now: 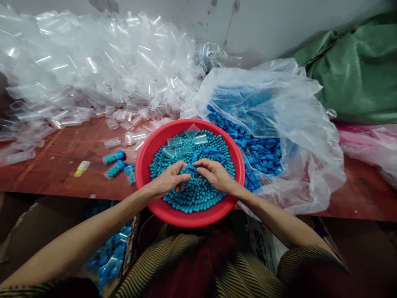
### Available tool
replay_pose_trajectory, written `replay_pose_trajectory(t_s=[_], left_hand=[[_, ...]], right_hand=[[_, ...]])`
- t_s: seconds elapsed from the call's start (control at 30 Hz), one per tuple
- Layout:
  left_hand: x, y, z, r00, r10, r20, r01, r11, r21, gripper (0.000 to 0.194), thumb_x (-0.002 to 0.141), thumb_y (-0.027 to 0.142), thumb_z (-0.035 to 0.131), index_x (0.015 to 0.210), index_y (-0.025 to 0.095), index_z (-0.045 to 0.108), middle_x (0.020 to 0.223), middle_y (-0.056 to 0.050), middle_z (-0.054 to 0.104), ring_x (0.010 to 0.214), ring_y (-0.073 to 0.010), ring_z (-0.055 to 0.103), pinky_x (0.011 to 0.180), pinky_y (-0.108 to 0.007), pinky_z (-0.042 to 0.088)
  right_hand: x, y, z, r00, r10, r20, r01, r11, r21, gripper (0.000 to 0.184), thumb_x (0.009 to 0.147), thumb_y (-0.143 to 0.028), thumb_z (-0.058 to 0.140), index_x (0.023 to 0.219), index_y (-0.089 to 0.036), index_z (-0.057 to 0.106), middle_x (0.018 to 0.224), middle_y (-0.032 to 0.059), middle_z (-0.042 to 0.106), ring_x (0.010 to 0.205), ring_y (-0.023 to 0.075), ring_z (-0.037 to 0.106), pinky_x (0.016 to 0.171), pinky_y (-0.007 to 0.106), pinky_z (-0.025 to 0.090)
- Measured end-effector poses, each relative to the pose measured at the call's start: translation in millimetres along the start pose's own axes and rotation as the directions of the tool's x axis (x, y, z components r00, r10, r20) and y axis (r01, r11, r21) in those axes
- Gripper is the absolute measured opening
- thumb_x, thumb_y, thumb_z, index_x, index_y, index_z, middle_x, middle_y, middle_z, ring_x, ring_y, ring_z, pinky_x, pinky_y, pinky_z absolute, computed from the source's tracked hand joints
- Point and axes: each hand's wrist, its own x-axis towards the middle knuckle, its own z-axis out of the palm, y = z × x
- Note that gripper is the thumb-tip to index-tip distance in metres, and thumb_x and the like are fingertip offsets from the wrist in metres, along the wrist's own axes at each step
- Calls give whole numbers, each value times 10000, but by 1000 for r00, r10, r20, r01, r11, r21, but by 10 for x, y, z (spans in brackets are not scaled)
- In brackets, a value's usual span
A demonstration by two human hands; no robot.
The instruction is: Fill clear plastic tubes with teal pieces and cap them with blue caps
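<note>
"Where's the blue cap (192,169)?"
"Between the half-curled left hand (170,179) and the right hand (218,176), above beads (192,203) in the red basin (143,165). Right pinches it; left's hold, I can't tell."

Beads (192,203) in basin (142,169), tubes (93,74) left, caps (265,155) right

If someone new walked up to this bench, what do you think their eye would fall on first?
Most likely the red basin at the centre, full of blue-green beads, where the right hand pinches a small blue piece close to the left hand. Next might come the large heap of clear plastic tubes across the upper left, and the many blue plastic pieces by the basin's right side.
</note>
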Motion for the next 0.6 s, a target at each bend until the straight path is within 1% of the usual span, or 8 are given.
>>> replay_pose_trajectory(t_s=[0.07,0.1,0.17,0.3,0.37,0.47,0.53,0.6], left_hand=[[-2,-7,0,1000,3,18,-3,1000,5,346,701,367,661,881,190,425,597,74,523,401,-52,480,353,-155,316],[-3,-6,-2,1000,4,18,-5,1000,16,352,701,372,662,889,189,427,599,73,527,401,-53,481,354,-157,319],[-2,5,-7,1000,1,6,-2,999,42,353,707,376,651,907,190,426,601,71,533,395,-56,479,352,-160,324],[-2,42,9,1000,8,-6,-7,997,74,350,733,359,609,979,192,424,615,67,539,404,-64,483,357,-168,336],[-5,47,32,1000,30,8,-30,996,82,353,731,346,612,989,187,432,605,73,518,410,-66,482,357,-171,335],[-10,30,67,999,44,25,-46,995,90,346,728,325,625,989,178,453,577,84,490,387,-55,461,346,-167,319],[-14,19,81,999,42,26,-44,996,81,356,728,317,633,1005,180,456,569,88,492,372,-47,453,340,-162,312],[-18,24,86,999,47,20,-48,996,71,376,730,318,630,1031,184,450,565,87,497,376,-49,463,342,-159,318]], right_hand=[[1,37,-25,997,76,34,-80,988,134,190,827,-232,473,964,-185,596,819,4,625,696,122,599,596,241,496],[0,53,-42,995,93,32,-97,984,147,190,809,-231,495,961,-180,599,818,5,626,691,123,597,592,242,499],[-11,73,-71,997,72,-31,-69,995,76,226,786,-228,539,996,-177,602,847,15,637,732,132,600,645,261,506],[-50,56,-61,979,-45,-196,22,992,-121,279,813,-225,529,1078,-174,599,971,50,642,873,149,590,816,311,478],[-52,39,-33,989,-6,-146,0,999,-44,243,825,-232,509,1041,-173,605,923,39,642,796,134,596,758,291,498],[-41,24,-8,993,113,18,-114,986,122,196,827,-242,498,987,-180,591,789,-2,616,625,104,569,562,227,500],[-47,10,-14,988,141,57,-147,982,115,190,829,-247,498,989,-189,581,722,-22,590,571,97,546,480,197,463],[-69,-15,-26,994,103,19,-103,994,18,184,842,-256,494,981,-195,598,677,-31,579,560,95,538,489,193,448]])
